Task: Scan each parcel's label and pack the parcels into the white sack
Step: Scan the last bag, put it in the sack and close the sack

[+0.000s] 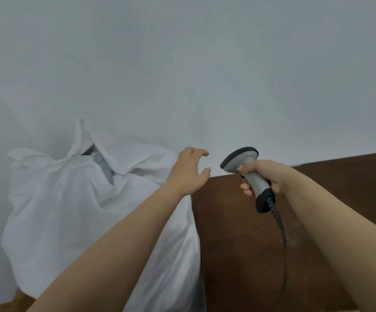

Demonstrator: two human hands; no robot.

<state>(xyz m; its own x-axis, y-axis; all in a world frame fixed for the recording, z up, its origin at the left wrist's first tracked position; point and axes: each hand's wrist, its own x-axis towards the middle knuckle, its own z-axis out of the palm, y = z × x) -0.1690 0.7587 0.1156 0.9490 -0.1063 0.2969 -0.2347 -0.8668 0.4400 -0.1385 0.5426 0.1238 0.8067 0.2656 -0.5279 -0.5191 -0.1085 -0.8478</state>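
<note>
Right hand point(262, 176) has its grip wrapped around the grey handle of the barcode scanner point(248, 174); the dark-rimmed scan head points up and left, toward the wall. The black coiled cable point(280, 230) leaves the butt of the handle and trails down over the brown counter point(238, 244), toward the near edge.

Left hand point(191, 171) hangs in the air with its grip wide, fingers spread and lightly bent, holding nothing. It sits over the counter's far left corner, just beside the upper right shoulder of the white sack point(70, 199) (touching or not, I cannot tell from here).

The sack stands bulging to the left of the counter, its right flank pressed along the counter's left edge. Its mouth gapes at the top, flaps rumpled and one peak standing up; pale contents and a dark strip show in the opening, too indistinct to name.

Counter surface between the two forearms is bare brown wood; its far edge meets the plain pale wall point(205, 64). Gap between the two hands is narrow. A tan shape point(13, 300) peeks out under the sack at bottom left.
</note>
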